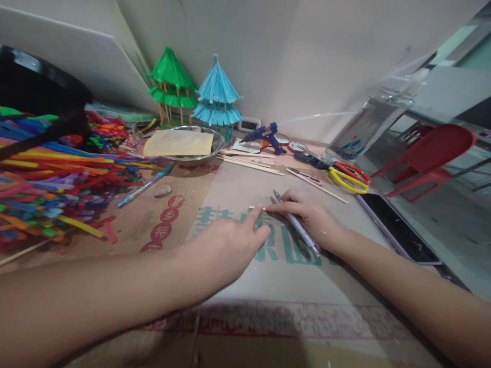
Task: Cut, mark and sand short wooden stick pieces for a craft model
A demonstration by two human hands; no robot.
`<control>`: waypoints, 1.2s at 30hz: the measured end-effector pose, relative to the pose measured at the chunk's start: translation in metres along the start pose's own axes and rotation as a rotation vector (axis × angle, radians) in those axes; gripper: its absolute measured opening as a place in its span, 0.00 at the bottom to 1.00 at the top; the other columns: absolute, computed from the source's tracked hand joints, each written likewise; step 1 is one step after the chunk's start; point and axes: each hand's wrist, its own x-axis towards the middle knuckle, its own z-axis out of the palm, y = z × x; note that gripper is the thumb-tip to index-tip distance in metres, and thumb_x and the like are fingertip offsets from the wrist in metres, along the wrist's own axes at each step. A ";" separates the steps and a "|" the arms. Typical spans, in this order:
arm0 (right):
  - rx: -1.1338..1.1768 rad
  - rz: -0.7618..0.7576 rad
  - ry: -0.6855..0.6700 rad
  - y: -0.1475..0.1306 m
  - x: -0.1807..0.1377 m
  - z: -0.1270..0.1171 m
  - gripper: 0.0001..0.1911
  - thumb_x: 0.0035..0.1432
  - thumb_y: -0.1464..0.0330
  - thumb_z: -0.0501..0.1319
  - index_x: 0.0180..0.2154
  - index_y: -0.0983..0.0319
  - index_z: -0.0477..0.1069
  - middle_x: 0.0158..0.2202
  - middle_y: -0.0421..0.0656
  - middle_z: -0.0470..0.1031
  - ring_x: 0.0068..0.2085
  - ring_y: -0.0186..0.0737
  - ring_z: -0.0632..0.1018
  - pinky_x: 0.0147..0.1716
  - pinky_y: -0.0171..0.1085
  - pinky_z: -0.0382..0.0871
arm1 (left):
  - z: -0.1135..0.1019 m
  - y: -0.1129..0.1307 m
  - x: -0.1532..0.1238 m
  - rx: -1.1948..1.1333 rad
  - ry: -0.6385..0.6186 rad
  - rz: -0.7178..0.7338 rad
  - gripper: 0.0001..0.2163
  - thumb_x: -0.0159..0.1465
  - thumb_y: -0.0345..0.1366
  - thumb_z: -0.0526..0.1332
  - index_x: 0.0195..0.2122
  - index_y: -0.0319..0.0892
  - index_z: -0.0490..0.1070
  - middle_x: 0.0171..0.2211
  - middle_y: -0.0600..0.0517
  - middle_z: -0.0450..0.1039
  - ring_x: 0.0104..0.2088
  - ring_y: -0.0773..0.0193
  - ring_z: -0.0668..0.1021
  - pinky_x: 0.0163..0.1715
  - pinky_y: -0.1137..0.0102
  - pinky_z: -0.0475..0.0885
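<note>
My left hand (226, 248) rests on the cardboard sheet (233, 189), index finger and thumb stretched apart. Its index fingertip touches a short, thin wooden stick (251, 207) lying flat. Reaching in from the right, my right hand (309, 217) has a silvery-purple pen (303, 235) tucked in its grip, pointing away from me. The right index finger extends to the stick's right end, close to my left fingertip. My fingers cover part of the stick.
Pipe cleaners (65, 179) spread at left. Behind stand green (172, 76) and blue (217, 92) model pavilions, a metal bowl (199, 159), and a glue gun (264, 134). Yellow-handled scissors (347, 181), a water bottle (364, 122) and a phone (397, 227) lie or stand rightward.
</note>
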 end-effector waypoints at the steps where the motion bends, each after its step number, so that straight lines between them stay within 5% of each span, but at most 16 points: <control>1: 0.002 -0.003 -0.001 0.000 0.000 0.000 0.14 0.70 0.70 0.58 0.49 0.60 0.82 0.34 0.44 0.70 0.36 0.42 0.75 0.36 0.39 0.65 | 0.002 -0.001 0.000 -0.006 0.010 0.000 0.21 0.64 0.21 0.55 0.57 0.40 0.69 0.69 0.33 0.59 0.31 0.54 0.85 0.28 0.58 0.83; 8: 0.131 0.048 0.000 0.000 0.002 0.000 0.14 0.69 0.69 0.58 0.47 0.57 0.82 0.35 0.44 0.73 0.37 0.42 0.77 0.38 0.39 0.68 | 0.012 -0.005 0.002 0.018 0.080 0.001 0.22 0.63 0.20 0.53 0.56 0.41 0.70 0.67 0.35 0.65 0.28 0.55 0.84 0.27 0.58 0.82; 12: 0.317 0.189 0.182 -0.001 0.000 -0.005 0.11 0.68 0.63 0.60 0.42 0.60 0.79 0.37 0.44 0.77 0.39 0.41 0.78 0.41 0.39 0.69 | 0.013 -0.004 0.002 0.043 0.049 -0.012 0.26 0.62 0.19 0.51 0.59 0.43 0.69 0.68 0.37 0.62 0.28 0.55 0.85 0.27 0.57 0.82; 16: 0.522 0.397 0.295 -0.002 -0.004 -0.010 0.20 0.70 0.54 0.57 0.37 0.61 0.78 0.25 0.38 0.71 0.28 0.36 0.72 0.29 0.35 0.64 | 0.014 -0.005 0.003 0.047 -0.026 -0.029 0.27 0.62 0.19 0.50 0.61 0.43 0.69 0.70 0.36 0.58 0.32 0.52 0.86 0.30 0.55 0.83; 21: 0.805 0.408 0.293 -0.003 -0.006 -0.010 0.18 0.71 0.57 0.53 0.45 0.62 0.74 0.23 0.36 0.71 0.21 0.32 0.62 0.21 0.33 0.54 | 0.008 -0.004 0.004 0.023 -0.130 -0.052 0.30 0.62 0.19 0.46 0.63 0.44 0.67 0.72 0.37 0.52 0.33 0.53 0.86 0.32 0.57 0.83; 27: 0.558 0.496 0.250 -0.007 -0.002 -0.013 0.17 0.64 0.55 0.60 0.29 0.60 0.67 0.19 0.34 0.66 0.21 0.32 0.65 0.23 0.33 0.57 | 0.005 -0.003 0.003 0.057 -0.135 -0.043 0.34 0.57 0.17 0.46 0.63 0.44 0.69 0.71 0.38 0.53 0.31 0.55 0.86 0.29 0.60 0.83; 36: 0.311 0.430 0.274 -0.007 -0.002 -0.010 0.15 0.65 0.65 0.57 0.25 0.57 0.57 0.20 0.34 0.61 0.23 0.32 0.62 0.24 0.34 0.55 | 0.027 -0.015 -0.006 -0.048 0.019 0.023 0.34 0.55 0.22 0.51 0.65 0.45 0.65 0.72 0.37 0.54 0.28 0.55 0.85 0.24 0.63 0.79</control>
